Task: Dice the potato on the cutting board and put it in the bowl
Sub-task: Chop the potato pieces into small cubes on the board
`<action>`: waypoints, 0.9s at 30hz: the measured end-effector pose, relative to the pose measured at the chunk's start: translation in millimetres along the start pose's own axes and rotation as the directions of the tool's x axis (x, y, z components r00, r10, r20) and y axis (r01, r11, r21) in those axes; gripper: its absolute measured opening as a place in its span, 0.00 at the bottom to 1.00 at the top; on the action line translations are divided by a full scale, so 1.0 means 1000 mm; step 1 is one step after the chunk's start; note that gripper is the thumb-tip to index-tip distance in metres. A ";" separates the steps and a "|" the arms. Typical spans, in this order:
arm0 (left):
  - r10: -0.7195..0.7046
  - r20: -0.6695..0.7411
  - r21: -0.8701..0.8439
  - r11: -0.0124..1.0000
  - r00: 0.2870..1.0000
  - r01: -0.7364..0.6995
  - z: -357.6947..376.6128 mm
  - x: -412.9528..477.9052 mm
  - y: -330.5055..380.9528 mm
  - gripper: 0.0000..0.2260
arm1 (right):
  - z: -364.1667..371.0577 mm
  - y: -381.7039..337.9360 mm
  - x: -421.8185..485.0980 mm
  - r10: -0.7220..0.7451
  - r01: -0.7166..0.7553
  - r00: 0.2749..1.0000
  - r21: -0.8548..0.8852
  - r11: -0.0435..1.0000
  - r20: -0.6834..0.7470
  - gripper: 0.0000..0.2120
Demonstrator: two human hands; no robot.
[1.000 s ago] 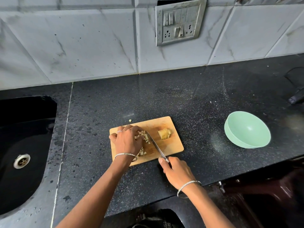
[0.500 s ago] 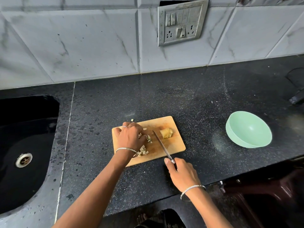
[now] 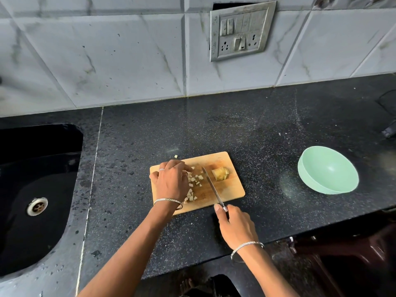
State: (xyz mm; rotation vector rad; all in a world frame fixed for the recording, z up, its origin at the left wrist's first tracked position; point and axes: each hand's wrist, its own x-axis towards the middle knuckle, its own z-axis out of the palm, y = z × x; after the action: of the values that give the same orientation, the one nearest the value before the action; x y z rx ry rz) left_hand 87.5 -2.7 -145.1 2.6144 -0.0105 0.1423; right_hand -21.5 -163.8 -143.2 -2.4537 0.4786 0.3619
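Your left hand (image 3: pixel 171 182) rests curled over the potato cubes (image 3: pixel 194 185) on the board (image 3: pixel 231 189) — your right hand (image 3: pixel 234 225) grips the knife (image 3: pixel 212 186), fingers wrapped.

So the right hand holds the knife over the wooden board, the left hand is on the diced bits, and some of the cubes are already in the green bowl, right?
Not quite. The head view shows the green bowl empty. The diced bits all lie on the wooden board, bar one stray on the counter. The rest holds: right hand grips the knife, left hand on the diced bits.
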 end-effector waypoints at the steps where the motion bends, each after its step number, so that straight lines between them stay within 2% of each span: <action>1: -0.001 -0.005 -0.001 1.000 1.000 0.001 -0.001 0.001 -0.001 0.10 | 0.001 -0.001 0.000 0.012 -0.012 1.000 -0.011 1.000 0.006 0.21; 5: 0.024 0.014 -0.020 1.000 1.000 -0.024 -0.004 0.000 -0.003 0.06 | 0.008 -0.006 -0.001 0.001 0.000 0.998 -0.018 1.000 0.063 0.21; 11: 0.041 0.112 0.118 0.991 0.993 -0.055 -0.002 -0.005 0.003 0.09 | 0.001 -0.007 0.004 0.025 -0.025 1.000 0.025 0.999 -0.005 0.21; 14: 0.036 0.076 0.117 0.992 0.996 -0.045 -0.001 -0.006 0.000 0.07 | -0.002 -0.009 0.009 0.011 -0.011 1.000 0.007 1.000 0.012 0.20; 18: -0.029 -0.030 -0.035 0.999 0.999 0.028 -0.003 -0.003 -0.005 0.04 | -0.002 -0.020 0.016 0.018 -0.017 0.999 -0.022 1.000 0.039 0.23; 23: -0.118 -0.064 -0.010 0.993 0.991 0.117 -0.009 0.006 -0.009 0.04 | 0.001 -0.027 0.012 -0.047 0.054 0.986 -0.041 0.998 0.160 0.22; 27: -0.142 -0.060 0.000 0.990 0.988 0.142 -0.009 0.006 -0.012 0.05 | -0.007 -0.018 0.009 -0.041 0.042 0.993 -0.005 0.999 0.108 0.22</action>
State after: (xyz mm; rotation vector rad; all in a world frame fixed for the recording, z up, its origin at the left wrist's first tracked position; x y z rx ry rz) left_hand 92.5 12.3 -142.7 2.6028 0.1970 0.1704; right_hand -5.3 -156.7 -131.6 -2.4326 0.3808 0.4767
